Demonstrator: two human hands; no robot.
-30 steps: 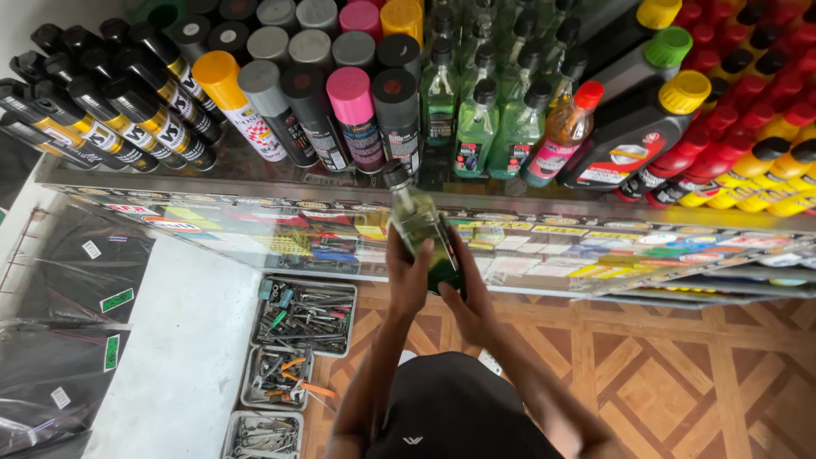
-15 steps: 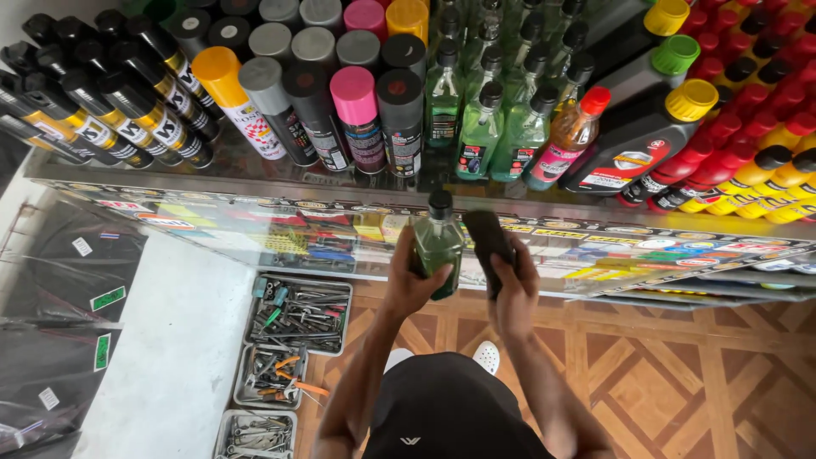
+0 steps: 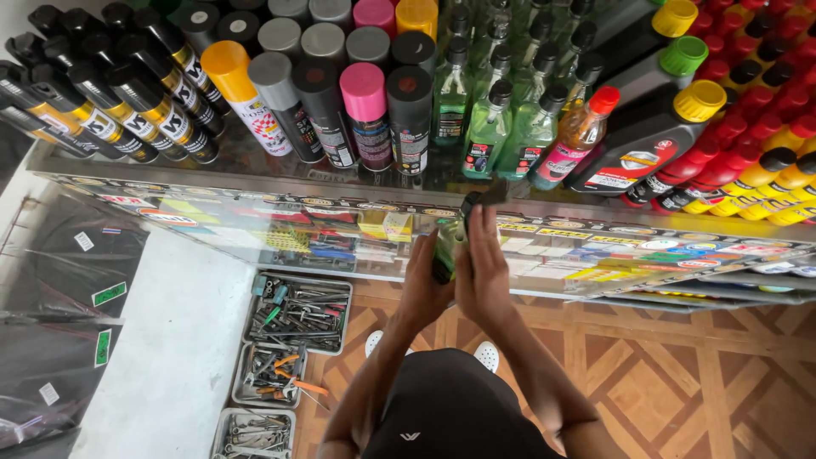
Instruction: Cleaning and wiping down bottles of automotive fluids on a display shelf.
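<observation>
A glossy glass desk (image 3: 255, 183) is being crowded with capped spray cans (image 3: 365, 115) and green bottles (image 3: 489, 127), above a patterned wood floor (image 3: 680, 374). A small green bottle (image 3: 444, 246) is being held at the desk's front edge, clasped between the left hand (image 3: 425, 280) and right hand (image 3: 484, 268), each grip being closed around it.

One head-worn camera looks steeply down from close above at the glass display shelf (image 3: 255, 183), the hands and the parquet floor (image 3: 697, 382).
</observation>
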